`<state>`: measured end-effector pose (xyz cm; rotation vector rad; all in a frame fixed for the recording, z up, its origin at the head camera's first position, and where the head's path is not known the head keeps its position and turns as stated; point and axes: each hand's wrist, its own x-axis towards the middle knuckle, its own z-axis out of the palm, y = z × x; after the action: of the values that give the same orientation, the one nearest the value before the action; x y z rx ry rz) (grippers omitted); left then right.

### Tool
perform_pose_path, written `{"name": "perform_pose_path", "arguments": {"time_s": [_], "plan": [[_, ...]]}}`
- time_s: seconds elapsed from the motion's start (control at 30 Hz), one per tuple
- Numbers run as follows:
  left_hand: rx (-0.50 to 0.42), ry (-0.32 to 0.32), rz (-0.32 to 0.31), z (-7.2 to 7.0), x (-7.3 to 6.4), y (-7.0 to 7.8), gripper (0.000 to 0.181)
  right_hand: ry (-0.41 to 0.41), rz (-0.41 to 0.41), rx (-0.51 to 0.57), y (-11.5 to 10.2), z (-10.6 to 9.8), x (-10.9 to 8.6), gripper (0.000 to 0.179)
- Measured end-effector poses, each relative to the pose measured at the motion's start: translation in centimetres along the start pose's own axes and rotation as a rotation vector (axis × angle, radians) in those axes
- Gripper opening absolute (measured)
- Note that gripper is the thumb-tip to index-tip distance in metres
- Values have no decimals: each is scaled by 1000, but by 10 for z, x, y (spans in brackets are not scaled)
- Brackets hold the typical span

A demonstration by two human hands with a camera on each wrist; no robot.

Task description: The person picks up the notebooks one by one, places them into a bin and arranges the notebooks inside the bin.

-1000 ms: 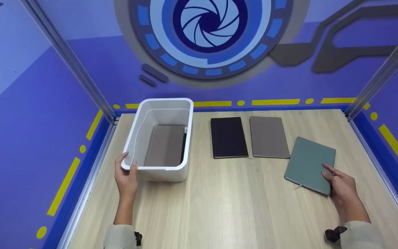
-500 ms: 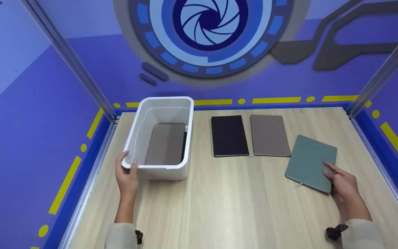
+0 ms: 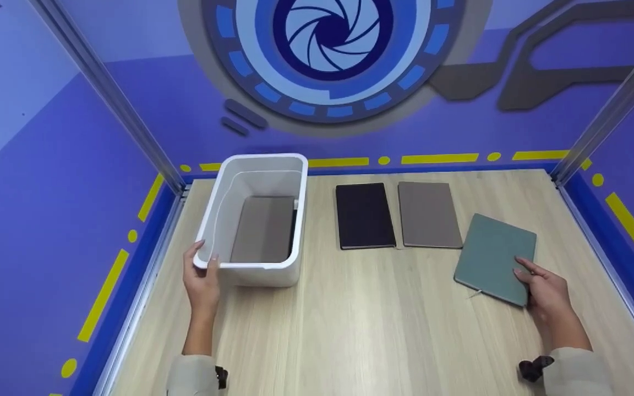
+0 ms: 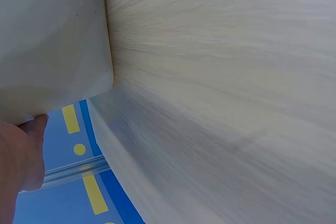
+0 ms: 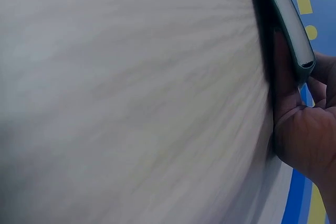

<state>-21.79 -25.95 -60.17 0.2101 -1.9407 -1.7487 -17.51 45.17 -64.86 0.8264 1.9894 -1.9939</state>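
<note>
Reaching forward from the near edge, both forearms stretch over the pale wooden worktop (image 3: 361, 324), spread well apart, each in a beige sleeve (image 3: 190, 374) with a small black device (image 3: 221, 377) at the inner wrist. The left hand (image 3: 201, 283) points almost straight ahead, its wrist roughly in line with the forearm. Its grip is drawn in around the near left corner of the white bin (image 3: 267, 278), one digit over the left rim and another over the front rim, a small gap between their tips. The bin stands upright, with a taupe notebook (image 3: 264, 228) lying inside.

The right hand (image 3: 548, 294) angles inward and slightly leftward from its forearm. Its grip is narrowed to the thickness of the green notebook (image 3: 496, 256), pinching the right edge: two digits lie on the top cover, and the right wrist view shows digits on both faces. The held edge is off the worktop; whether the far edge rests on it, I cannot tell. The green notebook slants near a brown notebook (image 3: 430, 215), which lies just beside a black notebook (image 3: 365, 216), between the hands.
</note>
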Motion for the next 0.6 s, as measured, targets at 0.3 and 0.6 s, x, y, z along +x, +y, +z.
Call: {"name": "perform_pose_path", "arguments": {"time_s": [0.3,0.6], "plan": [[4,6,-4,0,-1,2,48,11,12,15,-1,0,1,71],[13,27,-2,2,1,3,48,20,21,-35,-2,-1,2,70]]}}
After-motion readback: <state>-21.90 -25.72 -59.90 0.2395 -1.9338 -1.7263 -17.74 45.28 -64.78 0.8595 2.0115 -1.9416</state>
